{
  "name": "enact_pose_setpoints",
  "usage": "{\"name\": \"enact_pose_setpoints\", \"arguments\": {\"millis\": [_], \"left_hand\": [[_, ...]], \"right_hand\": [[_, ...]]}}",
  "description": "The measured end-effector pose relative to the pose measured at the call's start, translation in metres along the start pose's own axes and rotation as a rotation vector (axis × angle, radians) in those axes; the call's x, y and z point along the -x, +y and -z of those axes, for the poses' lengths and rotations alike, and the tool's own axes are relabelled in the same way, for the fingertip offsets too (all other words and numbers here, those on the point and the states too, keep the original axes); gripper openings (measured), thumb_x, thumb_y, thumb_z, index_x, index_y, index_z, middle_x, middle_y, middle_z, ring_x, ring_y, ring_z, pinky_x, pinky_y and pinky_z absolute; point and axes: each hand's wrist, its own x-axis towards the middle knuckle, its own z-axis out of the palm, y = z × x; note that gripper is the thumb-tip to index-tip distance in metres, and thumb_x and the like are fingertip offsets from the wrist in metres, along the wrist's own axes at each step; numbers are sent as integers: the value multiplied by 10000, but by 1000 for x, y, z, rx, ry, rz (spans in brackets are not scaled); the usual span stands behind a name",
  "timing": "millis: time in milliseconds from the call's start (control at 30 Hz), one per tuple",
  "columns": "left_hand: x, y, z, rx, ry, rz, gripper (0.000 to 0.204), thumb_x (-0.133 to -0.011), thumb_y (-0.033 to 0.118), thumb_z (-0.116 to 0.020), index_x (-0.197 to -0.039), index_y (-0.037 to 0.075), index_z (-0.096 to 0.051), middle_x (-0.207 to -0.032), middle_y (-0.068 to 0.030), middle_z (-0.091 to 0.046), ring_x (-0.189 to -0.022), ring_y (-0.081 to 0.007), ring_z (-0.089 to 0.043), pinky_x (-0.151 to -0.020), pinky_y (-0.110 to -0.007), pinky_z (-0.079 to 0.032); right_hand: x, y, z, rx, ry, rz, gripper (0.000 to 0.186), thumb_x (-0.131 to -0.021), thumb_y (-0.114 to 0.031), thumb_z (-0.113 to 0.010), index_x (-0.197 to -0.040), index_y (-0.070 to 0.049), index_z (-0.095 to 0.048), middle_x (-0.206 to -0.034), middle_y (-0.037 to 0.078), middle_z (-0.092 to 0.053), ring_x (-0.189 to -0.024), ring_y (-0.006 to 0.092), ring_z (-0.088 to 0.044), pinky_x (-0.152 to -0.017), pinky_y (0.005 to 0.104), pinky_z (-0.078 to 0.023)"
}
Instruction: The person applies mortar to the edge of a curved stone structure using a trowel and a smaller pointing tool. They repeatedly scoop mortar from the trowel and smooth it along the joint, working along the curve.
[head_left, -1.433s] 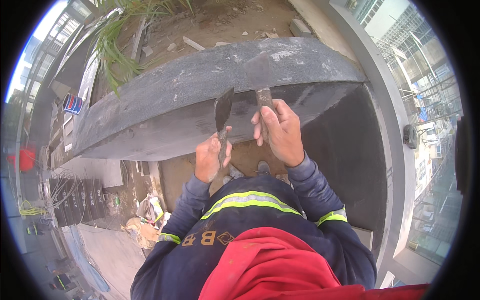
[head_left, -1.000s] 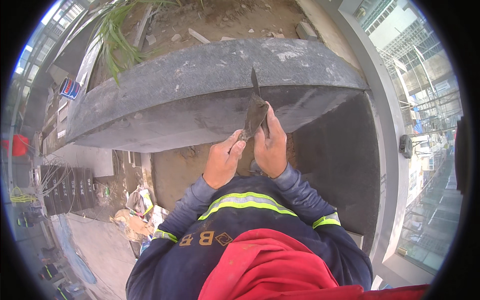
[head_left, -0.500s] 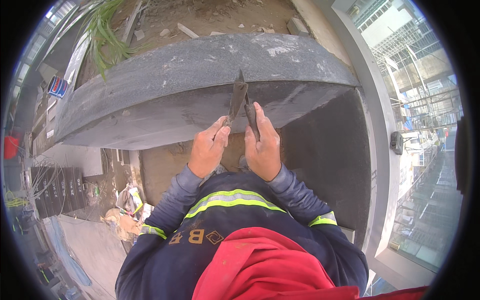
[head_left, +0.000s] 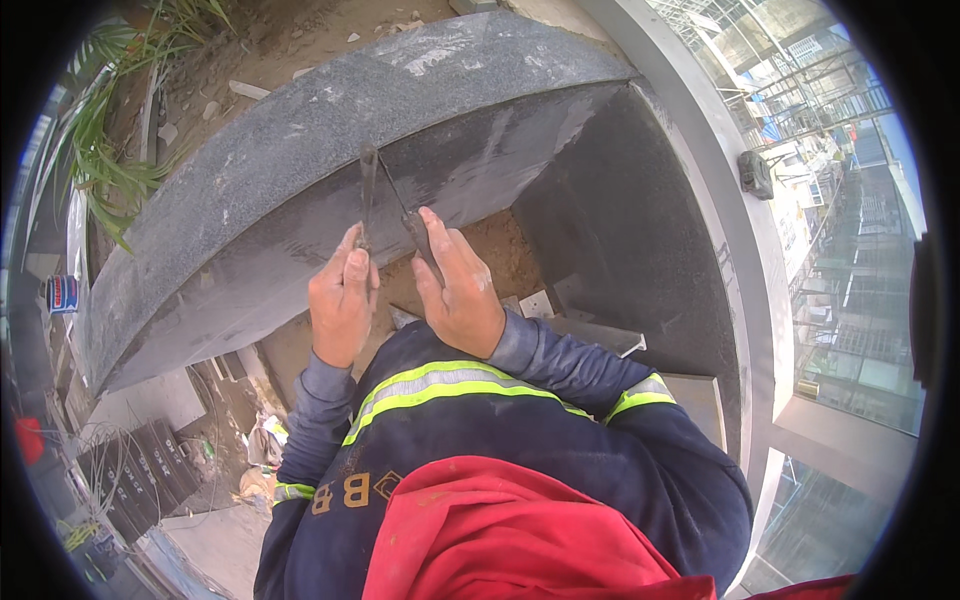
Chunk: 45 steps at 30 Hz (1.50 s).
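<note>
Trowels: one blade (head_left: 368, 190) gripped by L hand (head_left: 342, 300), other (head_left: 412, 225) by R hand (head_left: 460, 290), both held against dark stone slab (head_left: 300, 140)

You hold two thin dark metal blades: left blade (head_left: 368, 195) upright, right blade (head_left: 408, 222) tilted left, tips meeting against the curved grey stone slab (head_left: 300, 150).
</note>
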Motion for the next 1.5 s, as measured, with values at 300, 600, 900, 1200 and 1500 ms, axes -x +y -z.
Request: {"name": "enact_pose_setpoints", "arguments": {"millis": [300, 600, 900, 1200, 1500], "left_hand": [[-3, 26, 38, -157, 357, -176, 582, -1090, 415, -503, -1435, -52, -551, -731, -8, -585, -574, -49, -478, -527, -220, -396], [76, -51, 43, -77, 470, 125, 546, -1099, 369, -497, -1441, -54, -542, -713, 1, -573, -558, -48, -472, -508, -222, -366], [90, -57, 28, -70, 555, 200, 541, -1093, 343, -522, -1443, -69, -529, -693, 18, -541, -575, -41, -449, -512, -217, -335], [86, -60, 9, -76, 504, 223, 540, -1089, 337, -531, -1451, -63, -525, -700, 24, -532, -590, -37, -444, -523, -214, -340], [76, -48, -3, -135, 481, 221, 503, -1090, 283, -507, -1456, -62, -520, -689, 24, -521, -580, -35, -434, -515, -216, -341]], "right_hand": [[-111, 58, 137, 164, -263, -57, 304, -1030, -155, -591, -1242, 52, -660, -890, 63, -658, -672, 109, -586, -647, 279, -487], [-226, 54, 129, 534, -846, -49, 382, -962, -371, -726, -965, 9, -759, -655, 50, -609, -601, 114, -539, -573, 303, -450], [-257, 67, 80, 652, -961, 161, 350, -894, -372, -747, -944, -27, -776, -799, 209, -718, -718, 348, -696, -705, 444, -525], [-269, 103, 115, 592, -954, 126, 308, -886, -315, -746, -1018, -38, -774, -877, 217, -732, -779, 328, -712, -748, 430, -535], [-284, 159, 140, 674, -908, 43, 474, -928, -475, -737, -921, -1, -744, -661, 52, -600, -561, 152, -530, -529, 323, -429]]}}
